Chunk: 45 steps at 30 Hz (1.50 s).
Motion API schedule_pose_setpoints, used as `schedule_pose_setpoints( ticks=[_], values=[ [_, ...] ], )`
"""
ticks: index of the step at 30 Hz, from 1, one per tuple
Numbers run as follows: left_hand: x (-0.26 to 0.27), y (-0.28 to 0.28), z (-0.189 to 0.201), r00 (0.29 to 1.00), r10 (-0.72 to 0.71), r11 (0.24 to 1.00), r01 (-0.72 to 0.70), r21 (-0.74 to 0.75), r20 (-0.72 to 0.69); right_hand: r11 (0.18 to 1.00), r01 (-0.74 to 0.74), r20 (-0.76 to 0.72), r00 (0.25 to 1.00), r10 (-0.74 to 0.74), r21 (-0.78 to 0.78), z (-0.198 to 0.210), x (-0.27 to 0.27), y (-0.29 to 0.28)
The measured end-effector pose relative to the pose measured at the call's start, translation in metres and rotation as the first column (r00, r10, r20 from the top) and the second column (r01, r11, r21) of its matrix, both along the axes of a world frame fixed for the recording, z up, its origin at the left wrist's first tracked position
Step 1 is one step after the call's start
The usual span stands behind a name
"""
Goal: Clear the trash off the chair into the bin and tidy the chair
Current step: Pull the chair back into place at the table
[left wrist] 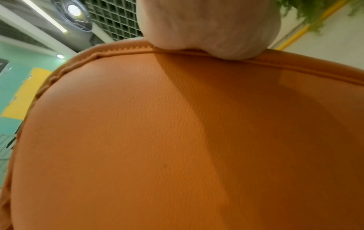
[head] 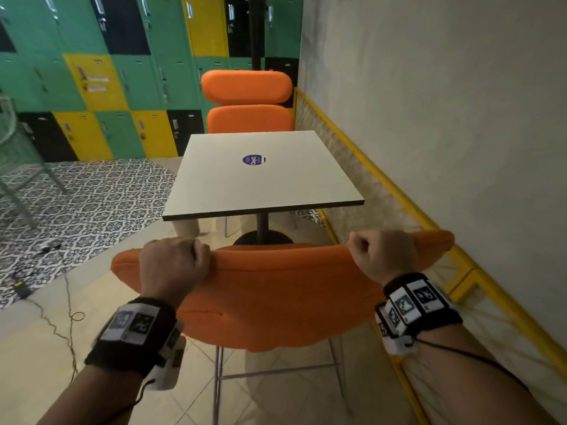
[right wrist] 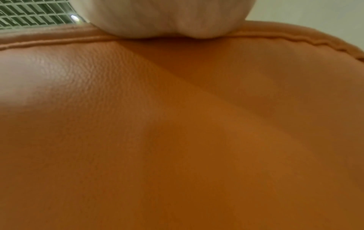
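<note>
The near chair (head: 276, 296) is orange, with grained orange upholstery and a matching piped seam. The far chair (head: 248, 99) is the same orange. The bench (head: 245, 185) top is off-white with a black edge and carries a round purple sticker (head: 253, 160). The lockers (head: 92, 81) are green, yellow and black. The floor (head: 86, 204) tiles show a black-and-white ornamental pattern. The rail (head: 399, 191) is yellow. The wristbands (head: 135, 329) are black with black-and-white square markers.
</note>
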State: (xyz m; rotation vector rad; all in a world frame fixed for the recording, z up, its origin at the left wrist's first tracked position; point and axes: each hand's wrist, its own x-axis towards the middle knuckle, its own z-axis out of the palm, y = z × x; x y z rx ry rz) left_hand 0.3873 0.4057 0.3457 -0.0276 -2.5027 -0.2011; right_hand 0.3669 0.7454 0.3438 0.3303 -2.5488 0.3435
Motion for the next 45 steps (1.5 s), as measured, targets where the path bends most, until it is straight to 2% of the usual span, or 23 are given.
schedule_pose_setpoints(
  ticks=[12, 20, 28, 45],
  values=[
    [-0.028, 0.013, 0.008, 0.999, 0.039, 0.999, -0.037, -0.029, 0.036, 1.000, 0.001, 0.094, 0.996, -0.002, 0.003, 0.011, -0.032, 0.006],
    [-0.031, 0.014, 0.008, 1.000, 0.005, 1.000, -0.005, 0.024, -0.011, 1.000, -0.023, 0.081, 0.996, 0.022, 0.012, 0.008, -0.040, 0.010],
    [-0.045, 0.012, 0.008, 1.000, 0.009, 1.000, -0.009, -0.004, 0.020, 1.000, -0.015, 0.100, 0.995, 0.014, 0.013, 0.011, -0.052, 0.008],
    [-0.070, 0.017, 0.005, 1.000, 0.015, 0.998, -0.015, 0.055, 0.009, 1.000, 0.018, 0.135, 0.991, -0.016, -0.014, 0.014, -0.086, 0.009]
  ],
)
